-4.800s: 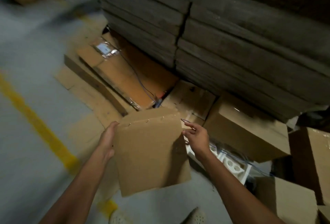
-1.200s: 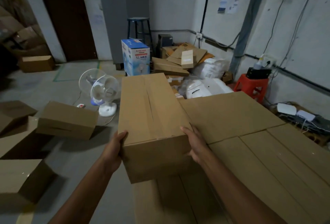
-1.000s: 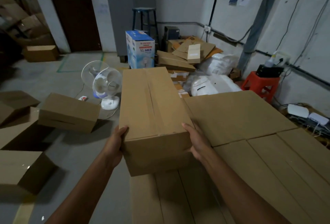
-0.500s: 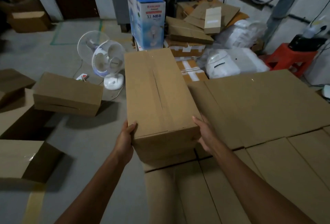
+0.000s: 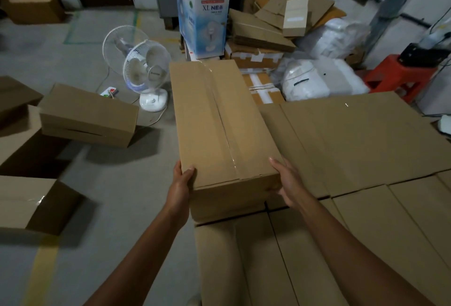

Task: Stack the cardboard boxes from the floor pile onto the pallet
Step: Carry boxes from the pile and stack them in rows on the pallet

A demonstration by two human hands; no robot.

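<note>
At the left edge of the pallet stack (image 5: 353,139), the cardboard box (image 5: 219,120) sits on or just above the top layer, long axis running near to far. Its near corners are gripped by the left hand (image 5: 181,183) and the right hand (image 5: 288,181), fingers curled round them, both equally close.

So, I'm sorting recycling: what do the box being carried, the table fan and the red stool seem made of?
Cardboard box: matte brown cardboard, with glossy clear tape glinting along the top seam.
Table fan: likely smooth white plastic base; the thin-barred grille could be wire or plastic.
Red stool: probably moulded plastic, uniform colour, slight sheen.
</note>
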